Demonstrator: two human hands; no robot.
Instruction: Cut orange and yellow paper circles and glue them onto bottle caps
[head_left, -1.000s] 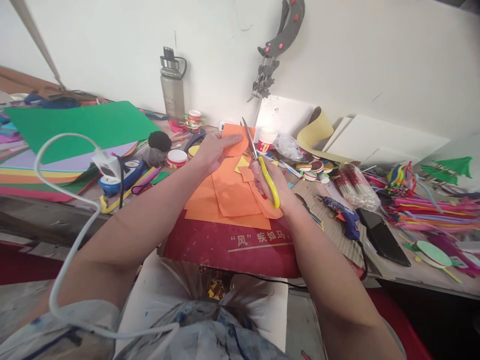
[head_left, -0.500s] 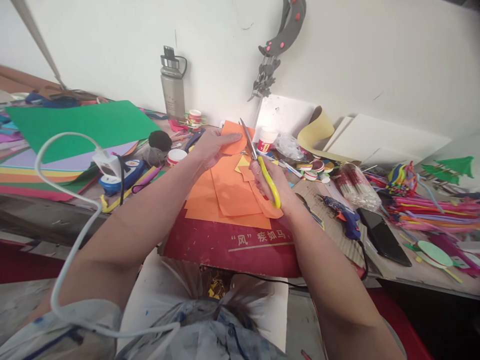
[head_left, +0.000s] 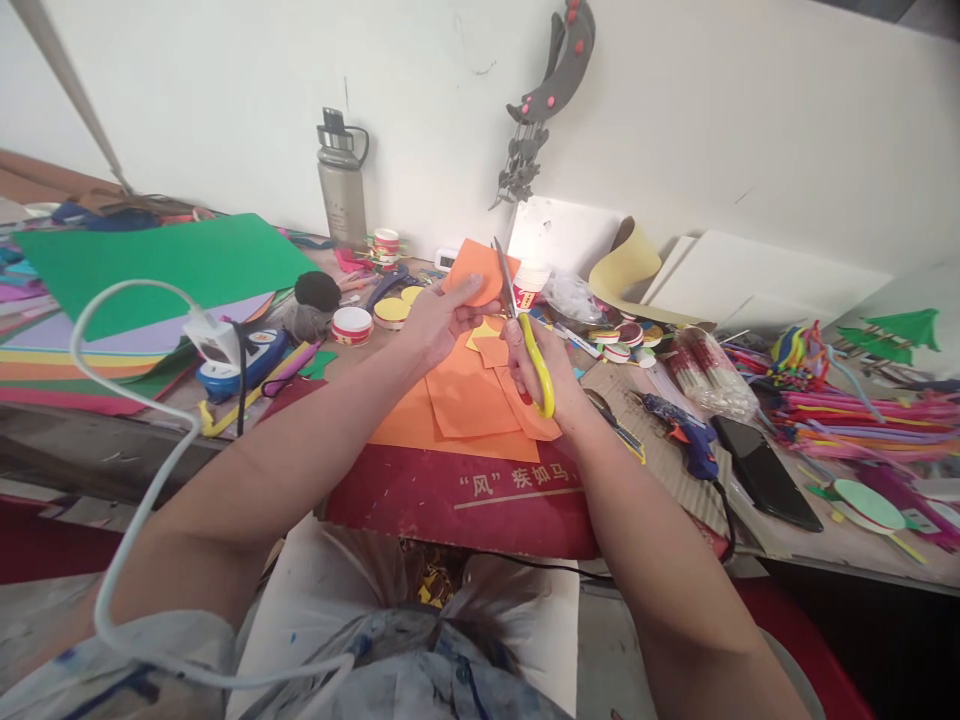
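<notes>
Between the thumb and fingers of my left hand (head_left: 448,318) is a small piece of orange paper (head_left: 478,268), held up above the table. My right hand (head_left: 541,360) grips a pair of scissors (head_left: 536,365) with yellow handles. The blades point up and away from me, close along the right edge of the orange piece; whether they touch it I cannot tell. Below both hands, several orange sheets (head_left: 469,400) lie overlapping on a dark red board (head_left: 450,510) with printed characters. A bit of yellow paper shows among them, partly behind my right hand.
A glue gun (head_left: 686,435) and a black phone (head_left: 765,475) lie to the right, near pipe cleaners (head_left: 870,420). Behind stand a paper cup (head_left: 529,285) and a bottle (head_left: 342,185). Coloured sheets (head_left: 165,265) and a white cable (head_left: 142,510) are on the left.
My left hand has shifted slightly to the right with the orange piece, which now sits more tilted. The scissors stay near its right edge, and the view has moved a little.
</notes>
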